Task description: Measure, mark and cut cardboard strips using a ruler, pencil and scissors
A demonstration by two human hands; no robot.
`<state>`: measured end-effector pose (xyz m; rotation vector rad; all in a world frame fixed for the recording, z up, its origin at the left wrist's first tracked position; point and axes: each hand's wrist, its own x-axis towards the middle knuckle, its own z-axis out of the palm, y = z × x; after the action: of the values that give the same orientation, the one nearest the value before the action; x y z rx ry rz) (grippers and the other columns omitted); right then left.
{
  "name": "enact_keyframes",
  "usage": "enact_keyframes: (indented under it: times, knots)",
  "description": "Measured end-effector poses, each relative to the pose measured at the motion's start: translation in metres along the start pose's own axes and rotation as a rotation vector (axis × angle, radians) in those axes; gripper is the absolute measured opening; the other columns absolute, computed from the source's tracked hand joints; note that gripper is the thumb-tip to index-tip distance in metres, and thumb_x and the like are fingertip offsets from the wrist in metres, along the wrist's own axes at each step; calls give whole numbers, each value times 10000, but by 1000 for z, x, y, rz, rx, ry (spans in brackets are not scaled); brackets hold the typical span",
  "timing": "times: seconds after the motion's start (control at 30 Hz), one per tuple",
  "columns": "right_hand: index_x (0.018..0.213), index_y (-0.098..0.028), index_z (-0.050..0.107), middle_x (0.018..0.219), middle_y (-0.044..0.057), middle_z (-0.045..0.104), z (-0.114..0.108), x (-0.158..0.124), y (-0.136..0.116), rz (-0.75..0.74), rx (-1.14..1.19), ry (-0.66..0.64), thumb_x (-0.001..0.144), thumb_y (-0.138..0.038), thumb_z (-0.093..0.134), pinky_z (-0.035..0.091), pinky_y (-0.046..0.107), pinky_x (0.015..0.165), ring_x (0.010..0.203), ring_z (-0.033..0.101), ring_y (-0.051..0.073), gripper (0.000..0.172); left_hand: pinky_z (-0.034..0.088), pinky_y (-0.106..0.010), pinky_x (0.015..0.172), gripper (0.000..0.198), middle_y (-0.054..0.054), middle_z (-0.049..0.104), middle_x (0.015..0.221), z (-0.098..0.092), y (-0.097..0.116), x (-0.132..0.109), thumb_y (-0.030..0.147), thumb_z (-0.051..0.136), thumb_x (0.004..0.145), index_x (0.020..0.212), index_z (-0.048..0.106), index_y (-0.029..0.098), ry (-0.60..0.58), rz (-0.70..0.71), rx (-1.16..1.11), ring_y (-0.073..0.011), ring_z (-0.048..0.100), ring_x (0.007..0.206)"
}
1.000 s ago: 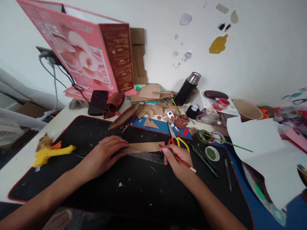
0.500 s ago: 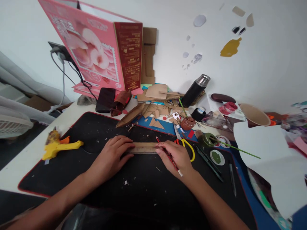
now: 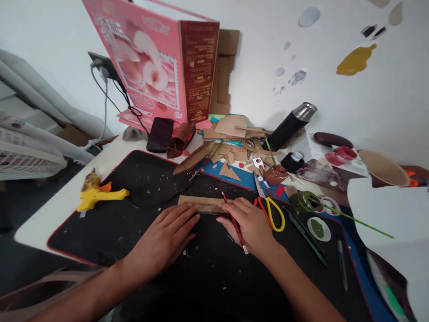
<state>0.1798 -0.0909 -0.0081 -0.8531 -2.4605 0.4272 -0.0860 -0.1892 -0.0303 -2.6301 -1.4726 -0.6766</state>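
Note:
A narrow strip of brown cardboard (image 3: 197,201) lies on the black mat (image 3: 140,179), with a clear ruler (image 3: 209,209) laid along its near edge. My left hand (image 3: 166,239) rests flat on the mat, its fingertips pressing the ruler and strip. My right hand (image 3: 250,226) grips a red pencil (image 3: 234,223), its tip pointing up at the strip's right end, while the fingertips touch the ruler.
Yellow-handled scissors (image 3: 273,212) lie just right of my right hand. A yellow glue gun (image 3: 97,194) lies at the mat's left. Cardboard scraps (image 3: 231,152), a black flask (image 3: 290,125), a green paint pot (image 3: 301,201) and a tall pink box (image 3: 161,62) crowd the back.
The ruler and strip now lie level instead of slanted. My right hand has closed in on the ruler's right end, pencil swung more upright. The camera has shifted left.

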Motion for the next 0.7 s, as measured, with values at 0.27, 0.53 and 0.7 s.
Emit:
enact_keyframes:
  times: [0.27, 0.53, 0.7]
  knots:
    - [1196, -170, 730, 1067, 108, 828, -4, -6, 1, -41, 7, 49, 1066, -243, 700, 648, 421, 839, 957, 755, 278, 152, 470, -466, 1174, 334, -98, 736, 1472, 0, 7, 1, 290, 546, 1110, 1344, 736, 147, 20, -31, 115, -291, 679, 1343]
    - [1210, -171, 733, 1042, 118, 806, -7, -6, 3, -25, -42, 34, 1063, -257, 699, 652, 424, 828, 965, 760, 291, 173, 511, -472, 1044, 345, -99, 758, 1435, -4, 10, -3, 251, 513, 1115, 1334, 740, 109, 41, -77, 174, -309, 696, 1275]
    - [1232, -152, 722, 1048, 136, 794, -8, -3, 2, -28, -81, 4, 1082, -287, 668, 654, 467, 820, 956, 746, 313, 208, 513, -489, 1040, 358, -105, 737, 1467, -4, 10, -4, 252, 512, 1114, 1357, 727, 99, 34, -121, 166, -320, 692, 1287]
